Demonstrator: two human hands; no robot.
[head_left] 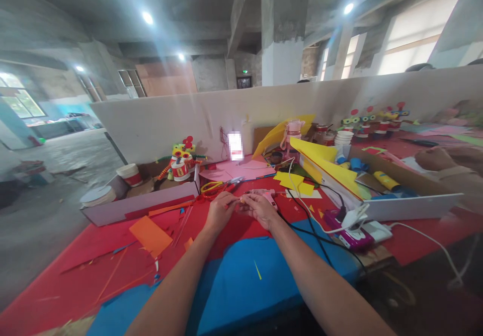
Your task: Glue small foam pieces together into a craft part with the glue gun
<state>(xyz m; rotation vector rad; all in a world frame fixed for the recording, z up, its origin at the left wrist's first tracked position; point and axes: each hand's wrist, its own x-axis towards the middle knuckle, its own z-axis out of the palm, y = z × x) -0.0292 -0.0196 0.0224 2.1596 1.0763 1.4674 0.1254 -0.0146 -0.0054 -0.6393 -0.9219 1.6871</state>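
Note:
My left hand (221,208) and my right hand (258,207) meet over the red table covering, fingertips pinched together. Whatever lies between the fingers is too small to name. Just behind my right hand lies a pink glue gun (266,195), partly covered by the hand. Yellow-handled scissors (213,187) rest beyond my left hand. Pink paper sheets (245,169) are spread at the back, with yellow paper pieces (296,181) to their right. Blue sheeting (245,270) covers the table edge beneath my forearms.
An open box (147,206) with paper cups stands left, beside a cup figure (180,164). At right are another box (415,207) with coloured rolls, a purple power strip (350,233) and trailing cables. A co-worker's hand (433,159) shows at far right. Orange paper (151,236) lies left.

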